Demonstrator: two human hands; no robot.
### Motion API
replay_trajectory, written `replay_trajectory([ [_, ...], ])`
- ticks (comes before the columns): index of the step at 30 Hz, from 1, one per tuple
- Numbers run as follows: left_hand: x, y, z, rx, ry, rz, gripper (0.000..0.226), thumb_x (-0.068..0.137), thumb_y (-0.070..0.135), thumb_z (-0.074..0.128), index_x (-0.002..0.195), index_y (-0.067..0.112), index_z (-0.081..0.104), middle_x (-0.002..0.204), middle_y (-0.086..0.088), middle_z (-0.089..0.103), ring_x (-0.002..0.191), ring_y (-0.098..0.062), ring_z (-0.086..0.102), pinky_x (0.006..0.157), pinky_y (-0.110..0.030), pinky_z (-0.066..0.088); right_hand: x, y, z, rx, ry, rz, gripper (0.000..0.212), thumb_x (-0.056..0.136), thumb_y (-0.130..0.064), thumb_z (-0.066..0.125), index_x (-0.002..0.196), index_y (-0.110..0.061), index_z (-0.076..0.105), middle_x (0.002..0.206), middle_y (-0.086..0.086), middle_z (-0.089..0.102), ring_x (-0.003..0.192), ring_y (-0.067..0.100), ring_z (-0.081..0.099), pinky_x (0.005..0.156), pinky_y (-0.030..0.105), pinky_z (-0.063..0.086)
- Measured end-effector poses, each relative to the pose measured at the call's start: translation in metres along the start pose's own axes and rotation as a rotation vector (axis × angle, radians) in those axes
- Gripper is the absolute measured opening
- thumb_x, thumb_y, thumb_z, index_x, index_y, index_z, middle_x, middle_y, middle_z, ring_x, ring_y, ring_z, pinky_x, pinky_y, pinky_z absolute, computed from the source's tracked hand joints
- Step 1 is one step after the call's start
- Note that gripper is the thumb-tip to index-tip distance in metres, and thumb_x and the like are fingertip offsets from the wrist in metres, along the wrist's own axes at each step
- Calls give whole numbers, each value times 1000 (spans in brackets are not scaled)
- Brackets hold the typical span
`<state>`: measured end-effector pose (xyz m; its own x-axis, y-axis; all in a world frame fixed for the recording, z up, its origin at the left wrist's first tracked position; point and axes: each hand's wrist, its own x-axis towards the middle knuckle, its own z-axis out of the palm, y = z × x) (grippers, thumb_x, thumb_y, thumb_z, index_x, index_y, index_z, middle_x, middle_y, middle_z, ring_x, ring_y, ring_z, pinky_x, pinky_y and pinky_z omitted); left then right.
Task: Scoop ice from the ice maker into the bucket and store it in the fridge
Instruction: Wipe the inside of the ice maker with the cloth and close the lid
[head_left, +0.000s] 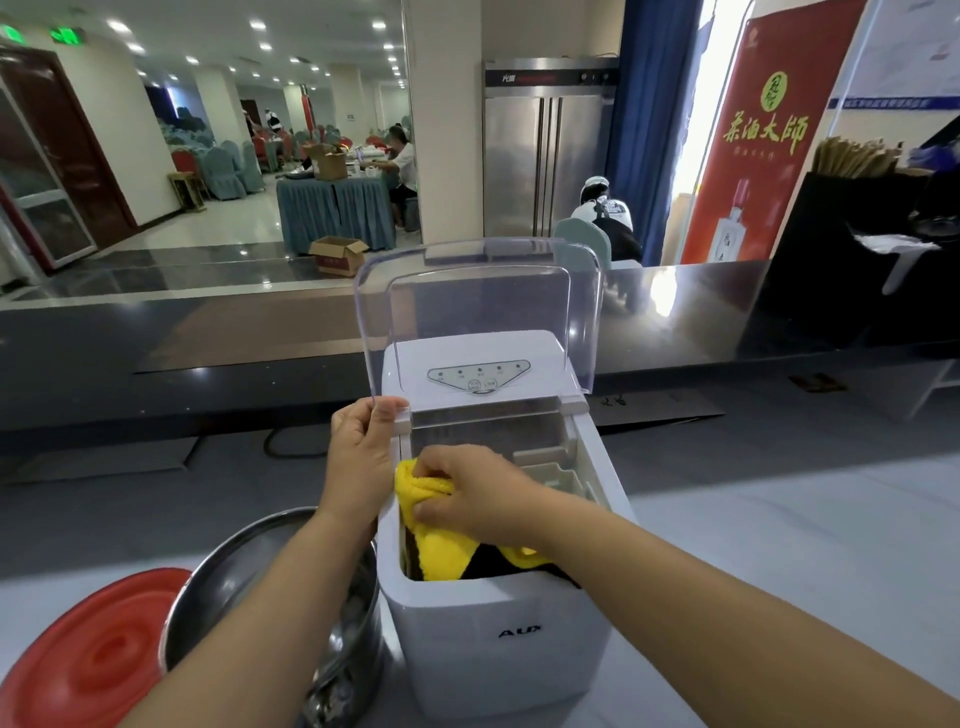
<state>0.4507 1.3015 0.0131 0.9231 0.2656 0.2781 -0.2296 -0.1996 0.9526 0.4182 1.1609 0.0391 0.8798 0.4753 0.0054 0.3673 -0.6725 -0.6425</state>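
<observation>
From my remote seat, the ice maker (498, 623) stands on the table (779, 571) with its clear lid (478, 312) swung upright. My left hand (363, 447) pinches the lid's lower left corner, thumb in front, steadying it. My right hand (467, 493) is down in the open bin, fingers curled round a bunched yellow cloth (436, 545). I see no ice in the bin, so I judge the scooping done and this a wipe-out of the compartment.

The steel bucket (208, 597) sits just left of the machine, touching or nearly so, with a red lid (88, 660) lying beside it. (Something pale glints at the bucket's bottom, likely ice, but my arm hides most of it.)

Still to do, as I judge it: close the machine, cover the bucket and carry it to a fridge, perhaps the steel cabinet (540, 156) far behind.
</observation>
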Motion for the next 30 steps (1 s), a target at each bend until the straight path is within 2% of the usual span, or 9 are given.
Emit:
replay_trajectory([
  [3,1,-3,0,1,-3,9,23,94,38,43,90,27,62,115,-2,42,101,-14,52,90,-21,39,-7,3,-2,110,-109,-7,19,83,-25,64,99,-32,57,82,-16,52,77,7,52,65,22,43],
  [6,2,-3,-1,2,-2,21,22,96,35,43,88,29,62,115,-2,42,95,-8,52,79,-4,36,-15,4,-7,109,-185,-31,17,81,-20,64,83,-35,57,78,-15,53,71,5,53,62,20,47],
  [9,2,-2,-1,13,-14,13,22,97,36,43,87,30,62,114,0,42,92,2,50,75,3,34,-25,2,-8,97,-262,-73,20,81,-13,64,91,-31,65,81,-15,56,74,4,54,64,14,48],
  [12,1,-2,-1,14,-13,8,22,97,36,43,88,30,63,115,0,42,95,-4,51,82,-4,36,-29,4,-8,48,-297,-120,23,85,-11,65,102,-26,68,90,-14,57,83,4,55,75,12,43],
  [16,1,-1,-1,27,-7,16,24,98,33,42,93,23,64,117,-3,42,103,-11,49,87,-13,34,-30,7,-13,-12,-318,-134,32,88,-8,61,114,-25,65,84,-28,46,79,-16,49,67,-3,33],
  [20,1,0,-2,58,-6,37,25,98,30,42,96,17,63,117,-5,42,94,-6,49,73,4,33,-32,11,-26,-141,-406,-106,45,87,-1,51,123,-27,61,86,-28,43,80,-5,47,73,5,32],
  [23,1,2,-2,55,-8,26,26,98,31,42,98,17,64,117,-4,42,95,-7,49,83,-7,33,-36,15,-34,-226,-457,-81,53,83,4,45,122,-29,61,99,-10,57,89,16,54,80,25,48],
  [26,0,3,-3,34,-15,15,26,98,31,42,99,17,64,118,-4,42,100,-10,49,89,-15,33,-40,18,-42,-267,-470,-49,56,83,4,43,122,-32,60,96,-8,57,82,19,56,63,22,53],
  [30,-1,3,-4,5,-18,-4,26,97,32,43,99,17,64,117,-3,42,92,-3,50,90,-18,35,-45,16,-49,-439,-459,-74,56,83,1,44,122,-36,60,87,-14,40,89,22,49,81,39,50],
])
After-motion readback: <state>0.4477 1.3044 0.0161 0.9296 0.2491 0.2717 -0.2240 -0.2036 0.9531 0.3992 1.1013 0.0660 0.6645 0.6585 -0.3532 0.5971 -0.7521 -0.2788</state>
